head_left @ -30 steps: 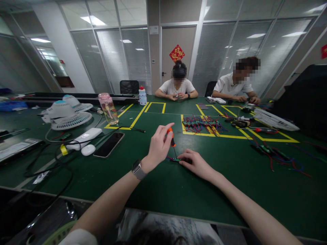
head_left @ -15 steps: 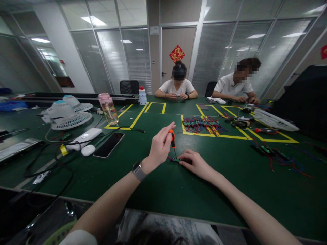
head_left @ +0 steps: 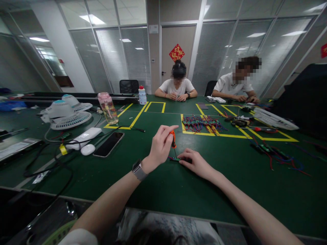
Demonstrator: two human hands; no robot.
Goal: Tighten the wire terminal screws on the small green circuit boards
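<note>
Gripping a small orange-handled screwdriver [head_left: 173,138] upright, the left hand [head_left: 159,147] has its fingers curled around the handle, the tip set on a small green circuit board [head_left: 175,159] lying on the dark green table [head_left: 163,190]. The right hand [head_left: 195,162] lies flat just to the right of the board, fingertips pressed on its edge, pinning it rather than clasping it. Beyond the board, a heap of red and blue wired boards [head_left: 201,123] fills a yellow-taped rectangle. Left of the board lie a black phone [head_left: 109,144] and a pink-capped clear bottle [head_left: 108,108]. A red diamond sign with gold characters [head_left: 176,52], too small to read, hangs on the door behind the table. Compared with a second ago, the left thumb has closed further over the handle; the board has stayed in place.
</note>
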